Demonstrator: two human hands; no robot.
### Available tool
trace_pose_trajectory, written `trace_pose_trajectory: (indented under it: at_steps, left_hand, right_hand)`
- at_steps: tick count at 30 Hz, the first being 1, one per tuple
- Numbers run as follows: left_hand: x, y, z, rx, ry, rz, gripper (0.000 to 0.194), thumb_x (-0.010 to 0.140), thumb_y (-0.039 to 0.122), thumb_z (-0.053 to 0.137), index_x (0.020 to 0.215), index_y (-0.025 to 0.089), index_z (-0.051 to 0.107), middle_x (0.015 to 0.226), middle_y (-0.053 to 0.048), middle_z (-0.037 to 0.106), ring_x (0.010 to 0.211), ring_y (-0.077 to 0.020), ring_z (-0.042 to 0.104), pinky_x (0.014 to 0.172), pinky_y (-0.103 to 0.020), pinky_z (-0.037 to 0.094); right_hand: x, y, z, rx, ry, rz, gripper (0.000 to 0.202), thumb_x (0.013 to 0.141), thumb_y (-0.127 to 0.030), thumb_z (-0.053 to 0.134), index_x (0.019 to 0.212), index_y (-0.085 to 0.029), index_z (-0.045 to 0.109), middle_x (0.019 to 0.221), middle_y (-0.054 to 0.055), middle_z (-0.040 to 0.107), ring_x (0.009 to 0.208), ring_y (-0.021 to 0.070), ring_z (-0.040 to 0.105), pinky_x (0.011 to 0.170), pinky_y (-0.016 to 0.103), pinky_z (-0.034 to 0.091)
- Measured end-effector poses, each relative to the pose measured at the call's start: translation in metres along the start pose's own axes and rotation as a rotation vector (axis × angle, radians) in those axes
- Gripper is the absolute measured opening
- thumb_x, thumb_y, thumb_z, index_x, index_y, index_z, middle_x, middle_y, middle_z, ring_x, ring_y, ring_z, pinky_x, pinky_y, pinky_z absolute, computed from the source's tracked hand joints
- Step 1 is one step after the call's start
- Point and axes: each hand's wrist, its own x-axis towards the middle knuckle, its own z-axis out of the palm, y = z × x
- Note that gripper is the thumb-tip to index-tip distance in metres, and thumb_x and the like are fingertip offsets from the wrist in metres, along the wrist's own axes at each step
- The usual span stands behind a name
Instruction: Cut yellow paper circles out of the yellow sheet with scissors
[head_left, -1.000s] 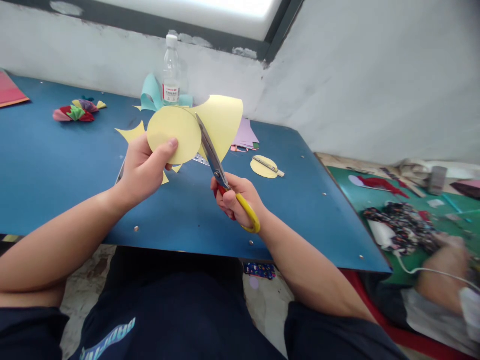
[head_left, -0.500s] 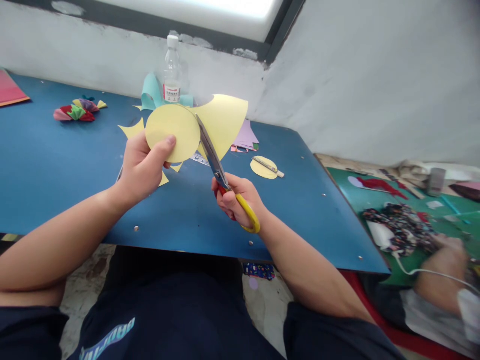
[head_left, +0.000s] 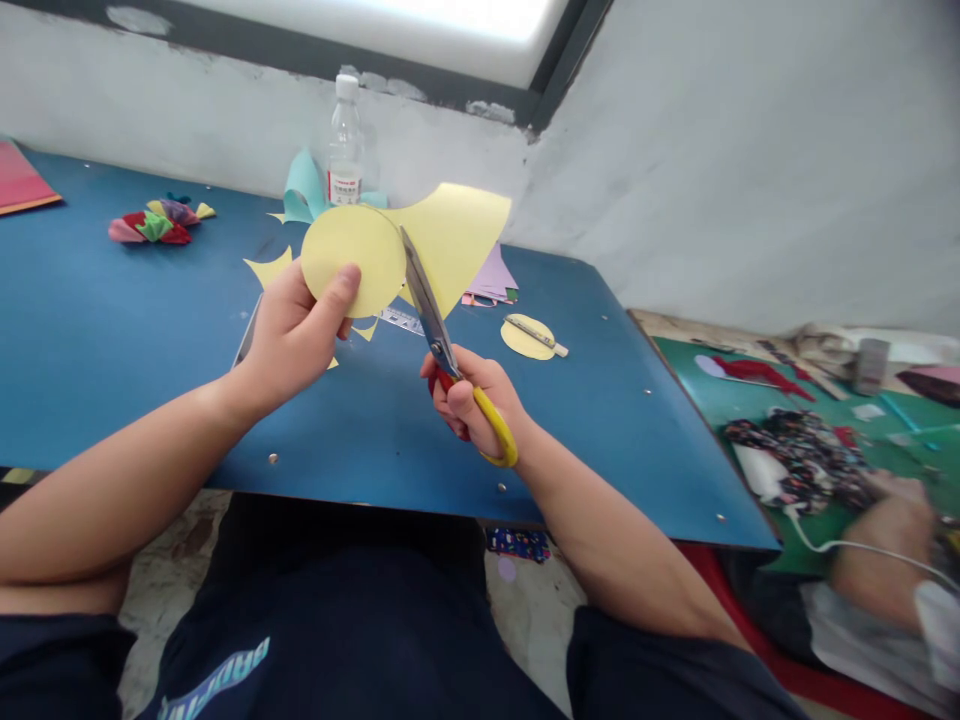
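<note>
Hidden parts: most left-hand fingers lay behind the round pale-yellow paper disc (head_left: 356, 245); a clear plastic bottle's (head_left: 346, 130) base was out of sight.
Left hand (head_left: 304, 315): pinched the disc by its lower left edge, above the blue tabletop (head_left: 135, 350).
Right hand (head_left: 480, 395): wrapped round the long steel scissors (head_left: 433, 318) with red and yellow handles.
Scissors' axis: slanted, tips up-left and away, at the disc's right edge; blade gap unclear.
Pale-yellow paper offcut (head_left: 461, 235): flared right, partly behind the blades.
</note>
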Motion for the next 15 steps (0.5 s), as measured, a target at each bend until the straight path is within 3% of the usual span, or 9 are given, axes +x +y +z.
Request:
trace_pose_trajectory:
  at_steps: [5,12,15]
  left_hand:
    - [0.0008,0.0025,-0.0002,-0.027,-0.038,-0.019,0.061,0.11,0.083,0.085,0.085,0.028,0.074,0.067,0.0,0.065,0.058,-0.0161,0.058,0.054,-0.035,0.045]
    - [0.0017,-0.0002,-0.0009,-0.002,-0.059,0.022,0.072,0.103,0.095,0.086,0.078,0.029,0.071,0.061,0.001,0.062,0.052,-0.0142,0.051,0.048,-0.036,0.038]
    - [0.0031,-0.0009,-0.0017,0.008,-0.058,0.051,0.071,0.105,0.092,0.086,0.079,0.028,0.071,0.062,0.002,0.06,0.056,-0.0151,0.055,0.054,-0.037,0.044]
  right_hand:
    - [-0.0008,0.0004,-0.0002,-0.003,0.029,-0.005,0.089,0.105,-0.11,0.066,0.125,-0.024,0.073,0.078,-0.003,0.057,0.067,0.0137,0.046,0.056,0.029,0.04]
    - [-0.0022,0.0033,-0.0013,0.014,0.023,-0.035,0.084,0.11,-0.104,0.067,0.128,-0.023,0.074,0.075,-0.005,0.055,0.065,0.013,0.046,0.057,0.028,0.039]
    - [-0.0023,0.0034,-0.0018,0.009,0.025,-0.019,0.083,0.109,-0.104,0.068,0.127,-0.023,0.074,0.074,-0.005,0.055,0.065,0.013,0.045,0.056,0.028,0.038]
